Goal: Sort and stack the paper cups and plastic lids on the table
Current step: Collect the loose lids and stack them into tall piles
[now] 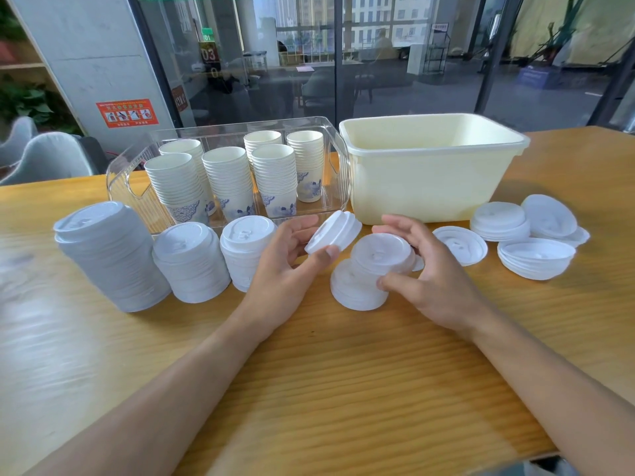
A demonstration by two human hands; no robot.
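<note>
Hands (360, 266) w/ lids; cups (230, 173) in clear bin (130, 187).

Wooden table (343, 389): clear bin (127, 187) of stacked cups near far edge, left; cream tub (429, 187) beside it; three lid stacks (113, 255) toward left edge; small lid stack (357, 286) centre; loose lids (536, 235) toward right edge.

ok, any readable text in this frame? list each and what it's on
"03": dark sign behind the glass.
"01": small green tag above that sign; faint, likely reading.
Orange sticker on the grey pillar: pictograms and characters, too small to read.
Brown sign low behind the glass: blurred.
Lids, paper cups, bins: no legible text.
</note>
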